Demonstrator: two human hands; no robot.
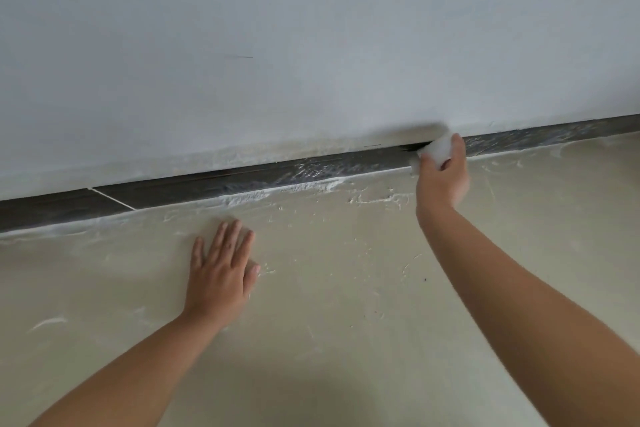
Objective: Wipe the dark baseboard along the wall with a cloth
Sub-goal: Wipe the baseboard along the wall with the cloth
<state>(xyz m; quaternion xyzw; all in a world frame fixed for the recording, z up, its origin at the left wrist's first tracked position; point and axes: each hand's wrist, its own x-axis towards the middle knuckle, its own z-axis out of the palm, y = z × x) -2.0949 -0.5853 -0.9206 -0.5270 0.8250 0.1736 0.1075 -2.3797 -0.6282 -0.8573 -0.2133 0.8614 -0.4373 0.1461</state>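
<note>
- The right hand (441, 180) is reaching out to about 2 o'clock in the view, and its grip is closing around a white cloth (437, 152).
- The cloth is pressing on the dark baseboard (214, 189) — right at the top edge, where the baseboard is meeting the wall (277, 45).
- The baseboard is running as a long dark strip from 9 o'clock up to 3 o'clock, between the pale wall and the floor (346, 288).
- The left hand (221, 274) is lying flat on the floor near 7 o'clock — its grip is wide, fingers spread, holding nothing.
- White smears (304, 188) are sitting along the floor edge just below the baseboard, between the two hands.
- A thin pale line (112, 199) is crossing the baseboard at 9 o'clock.
</note>
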